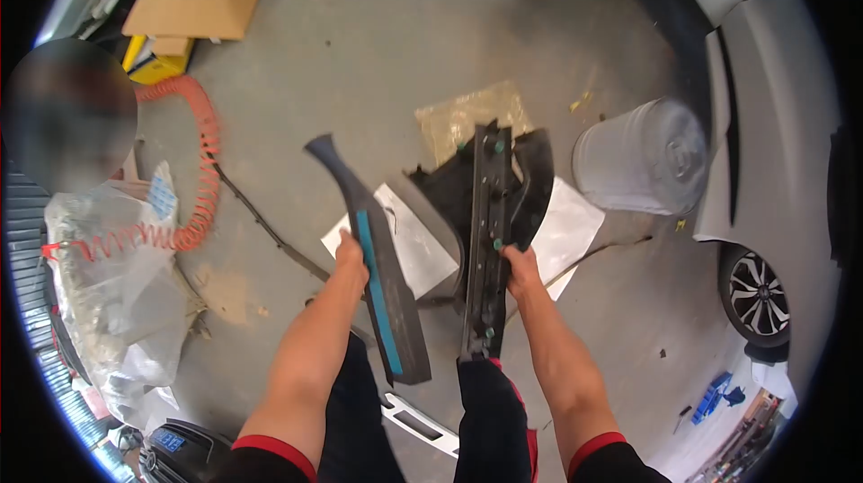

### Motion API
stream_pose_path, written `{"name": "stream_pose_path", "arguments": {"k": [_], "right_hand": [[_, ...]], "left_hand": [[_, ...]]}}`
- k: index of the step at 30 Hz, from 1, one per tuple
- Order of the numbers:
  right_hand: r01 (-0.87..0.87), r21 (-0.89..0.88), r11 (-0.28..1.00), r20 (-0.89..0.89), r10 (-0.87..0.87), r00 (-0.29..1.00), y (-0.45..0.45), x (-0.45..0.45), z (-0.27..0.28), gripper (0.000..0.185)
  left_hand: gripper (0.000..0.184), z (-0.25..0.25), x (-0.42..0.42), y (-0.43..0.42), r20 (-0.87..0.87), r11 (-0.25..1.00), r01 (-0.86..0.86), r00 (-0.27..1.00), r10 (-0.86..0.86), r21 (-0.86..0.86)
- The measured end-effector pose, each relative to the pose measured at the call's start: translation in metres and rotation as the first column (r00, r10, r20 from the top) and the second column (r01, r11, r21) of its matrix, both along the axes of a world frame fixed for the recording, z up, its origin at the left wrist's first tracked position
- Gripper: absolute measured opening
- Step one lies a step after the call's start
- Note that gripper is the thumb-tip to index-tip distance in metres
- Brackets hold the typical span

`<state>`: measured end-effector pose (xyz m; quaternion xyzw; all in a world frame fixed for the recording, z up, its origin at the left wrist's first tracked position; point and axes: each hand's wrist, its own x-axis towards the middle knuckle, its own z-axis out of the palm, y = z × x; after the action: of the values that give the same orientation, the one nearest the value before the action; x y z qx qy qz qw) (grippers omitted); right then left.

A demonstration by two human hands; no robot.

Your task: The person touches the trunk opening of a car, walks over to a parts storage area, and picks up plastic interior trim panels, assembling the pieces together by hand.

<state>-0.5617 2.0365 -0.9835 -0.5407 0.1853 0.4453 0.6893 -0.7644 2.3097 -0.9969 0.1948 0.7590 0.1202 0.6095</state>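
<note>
My left hand (351, 260) is closed on the edge of a long dark trim panel (388, 285) with a blue strip along it and a flared upper end. My right hand (520, 269) grips a black plastic car trim piece (490, 213), which has a ribbed underside, several green clips and a wide curved top. Both pieces are held up side by side above the floor, apart from each other. The fingertips of each hand are partly hidden behind the parts. White sheets (415, 249) lie below and behind the two pieces.
A grey car (782, 106) stands on the right, beside an upturned whitish bucket (629, 158). Clear plastic packaging (472, 115) lies ahead. A coiled red hose (209, 141) and a plastic-wrapped bundle (112, 294) are on the left, with cardboard (193, 7) at the upper left.
</note>
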Motion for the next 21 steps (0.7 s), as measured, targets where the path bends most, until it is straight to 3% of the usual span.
{"name": "stream_pose_path", "arguments": {"k": [2,7,10,11,12,14,15,19,20,21], "right_hand": [[0.095,0.059,0.994,0.007,-0.095,0.995,0.018,-0.006,-0.037,0.040],[0.213,0.127,0.969,-0.041,-0.210,0.977,0.028,-0.022,-0.155,0.040],[0.199,0.108,0.974,-0.101,-0.188,0.977,0.018,-0.030,-0.194,0.041],[0.216,0.069,0.974,-0.079,-0.211,0.974,0.016,-0.035,-0.196,0.042],[0.229,0.032,0.973,-0.053,-0.227,0.972,0.012,-0.038,-0.196,0.044],[0.265,-0.238,0.935,-0.027,-0.279,0.960,-0.003,-0.050,-0.172,0.066],[0.312,-0.380,0.871,0.003,-0.336,0.942,-0.013,-0.063,-0.152,0.072],[0.103,-0.606,0.789,-0.030,-0.152,0.988,-0.066,-0.117,-0.021,0.078],[0.041,-0.659,0.751,-0.076,-0.121,0.990,-0.070,-0.131,0.024,0.078],[0.016,-0.709,0.705,-0.079,-0.102,0.992,-0.070,-0.145,0.067,0.076]], "left_hand": [[0.074,-0.080,0.009,0.008,-0.122,0.987,0.160,0.980,-0.155,0.033],[0.072,-0.183,0.023,0.018,-0.292,0.942,0.337,0.899,-0.325,-0.012],[0.069,-0.204,0.023,0.028,-0.216,0.943,0.333,0.920,-0.326,-0.007],[0.071,-0.232,0.004,0.039,0.012,0.958,0.286,0.958,-0.285,-0.035],[0.073,-0.219,-0.002,0.040,0.144,0.945,0.326,0.936,-0.323,0.003],[0.073,-0.177,-0.024,0.043,0.049,0.914,0.405,0.912,-0.406,0.034],[0.070,-0.144,-0.045,0.044,0.129,0.922,0.387,0.914,-0.386,0.018],[0.055,-0.085,-0.220,0.037,0.260,0.940,0.332,0.917,-0.302,-0.076],[0.054,-0.023,-0.243,0.043,0.184,0.950,0.232,0.963,-0.195,-0.209],[0.048,0.029,-0.277,0.051,0.203,0.950,0.210,0.965,-0.164,-0.232]]}}
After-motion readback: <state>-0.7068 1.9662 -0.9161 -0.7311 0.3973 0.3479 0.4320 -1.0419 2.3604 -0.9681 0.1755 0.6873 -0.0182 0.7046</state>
